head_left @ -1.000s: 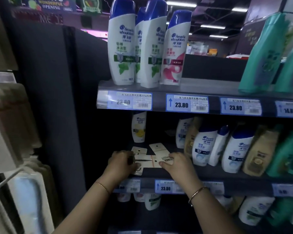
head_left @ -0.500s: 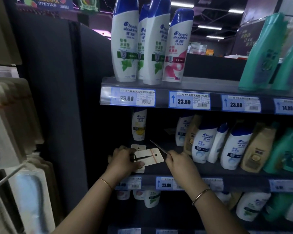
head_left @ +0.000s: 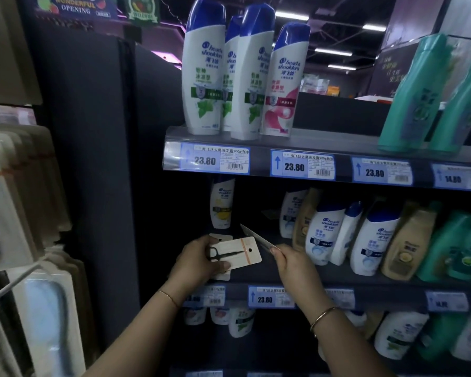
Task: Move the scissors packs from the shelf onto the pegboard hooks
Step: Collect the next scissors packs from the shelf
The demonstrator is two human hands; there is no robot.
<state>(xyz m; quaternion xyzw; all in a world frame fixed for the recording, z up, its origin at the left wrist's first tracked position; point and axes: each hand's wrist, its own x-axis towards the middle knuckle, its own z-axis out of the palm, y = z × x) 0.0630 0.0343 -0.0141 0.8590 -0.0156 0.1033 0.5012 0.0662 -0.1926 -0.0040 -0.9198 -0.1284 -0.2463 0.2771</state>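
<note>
- Metal hook (head_left: 14, 281) juts from the left edge, closest to the camera, bare along the part in view, with blurred carded goods (head_left: 17, 191) hanging above it.
- Both forearms reach up to the middle shelf (head_left: 337, 278).
- Left hand (head_left: 199, 263) grips a small stack of scissors packs (head_left: 235, 253), thumb across the top card. The stack is held just above the shelf's front edge. The top card's hang hole points right, while a card behind it has its hole upward.
- Right hand (head_left: 292, 263) pinches a single pack (head_left: 256, 236) by its lower end. It shows nearly edge-on, tilted up and left, just behind the stack. Whether the two touch I cannot tell.
- Gathering looks like the step in hand. It would go best by laying the single pack flat on the stack, turning every hole to one end, then tightening the thumb so the cards do not fan apart.
- Shampoo bottles (head_left: 324, 235) stand close behind the hands, so lifting outward rather than back should keep them from being knocked.
- More bottles (head_left: 204, 72) line the top shelf, farthest off.
</note>
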